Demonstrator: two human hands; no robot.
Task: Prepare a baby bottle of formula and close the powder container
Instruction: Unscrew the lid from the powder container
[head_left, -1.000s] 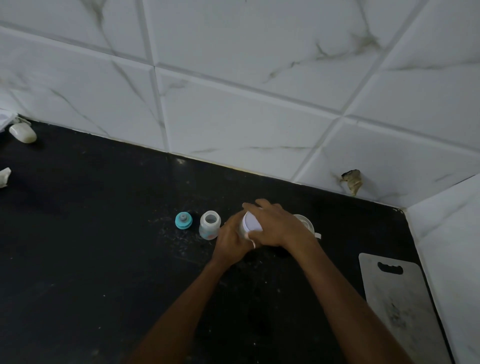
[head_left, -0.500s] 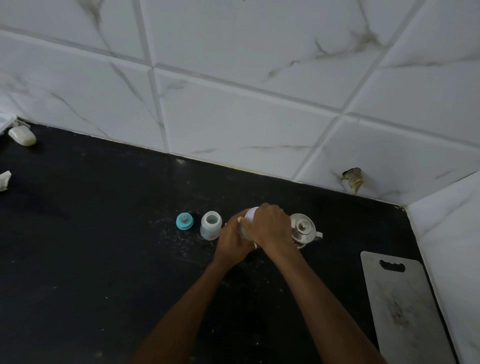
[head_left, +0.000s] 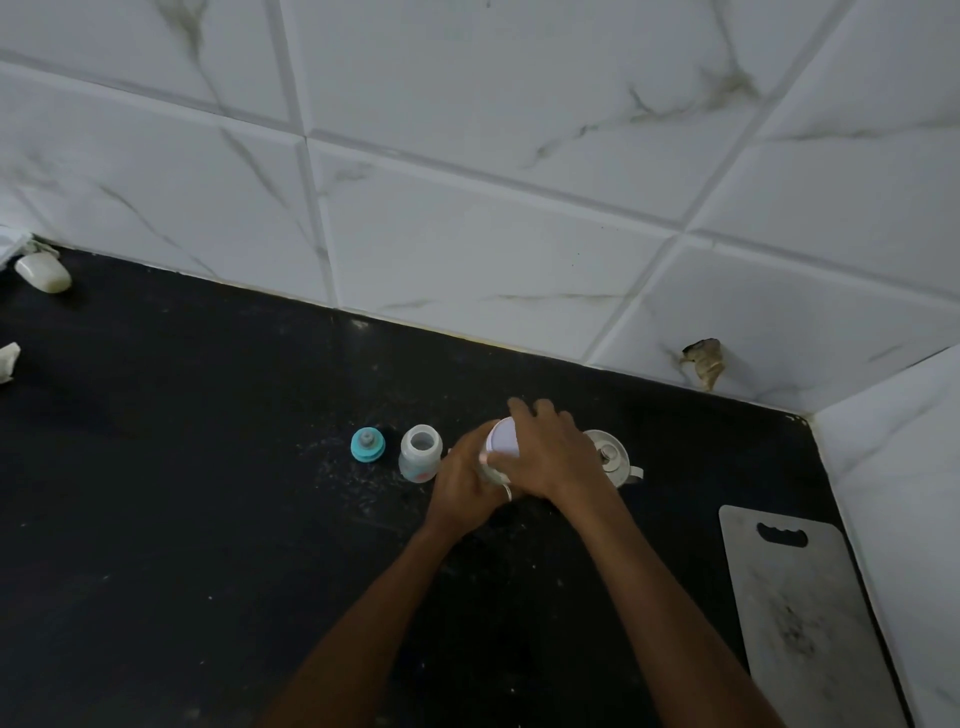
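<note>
Powder container (head_left: 492, 470) stands on the black counter (head_left: 208, 493), mid-frame, near the back wall. White lid (head_left: 503, 438) sits on top; whether it is fully seated cannot be told.

Left hand (head_left: 462, 483) wraps the container's side from the left, fingers curled round it. Right hand (head_left: 550, 452) comes over from the right, fingers and thumb curled round the lid's rim.

Baby bottle (head_left: 420, 460) just left of the left hand, upright, mouth open. Teal nipple cap (head_left: 368, 445) beside it, further left, apart from the bottle.

Small steel jug (head_left: 612, 457) with a lid behind the right hand, partly hidden.

Pale cutting board (head_left: 800, 613) flat at the right end of the counter. White marbled tiles (head_left: 467, 234) behind; a broken hole (head_left: 704, 358) low in one tile.
</note>
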